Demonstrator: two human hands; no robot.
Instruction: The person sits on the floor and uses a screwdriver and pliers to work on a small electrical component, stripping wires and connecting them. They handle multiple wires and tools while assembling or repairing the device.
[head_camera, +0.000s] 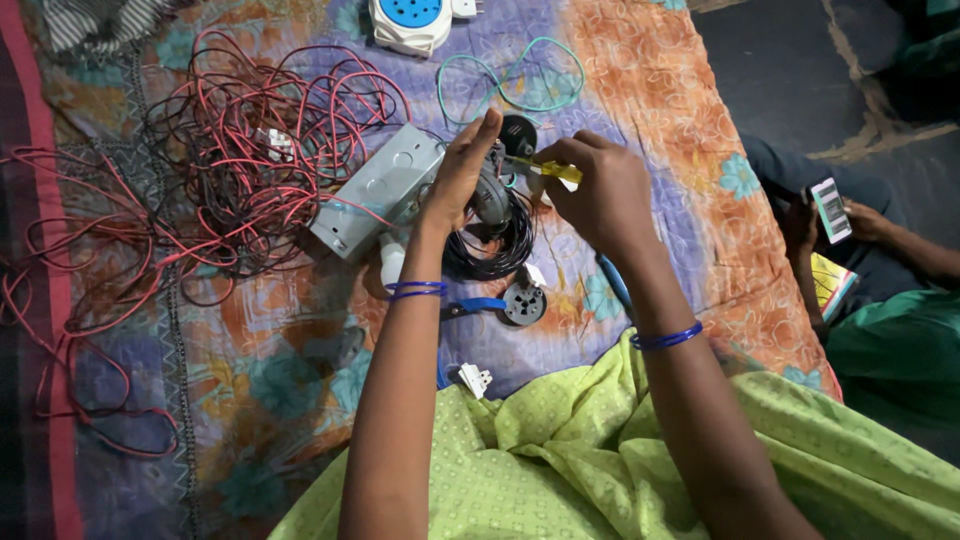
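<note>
My left hand (462, 165) grips a small grey round fitting (491, 197) and holds it up above a coil of black wire (497, 250). My right hand (598, 190) is closed on a yellow-handled screwdriver (556, 171) whose tip points left into the fitting. A grey metal box (375, 190) lies just left of my left hand, touching its back. Both wrists wear blue bangles. A round black-and-silver part (524, 302) lies below the coil, next to blue-handled pliers (470, 306).
A tangle of red and black wires (240, 150) covers the patterned cloth (690, 120) at the left. A white and blue round socket unit (411, 22) and a green wire loop (510, 85) lie at the top. Another person's hand holds a phone (831, 209) at the right.
</note>
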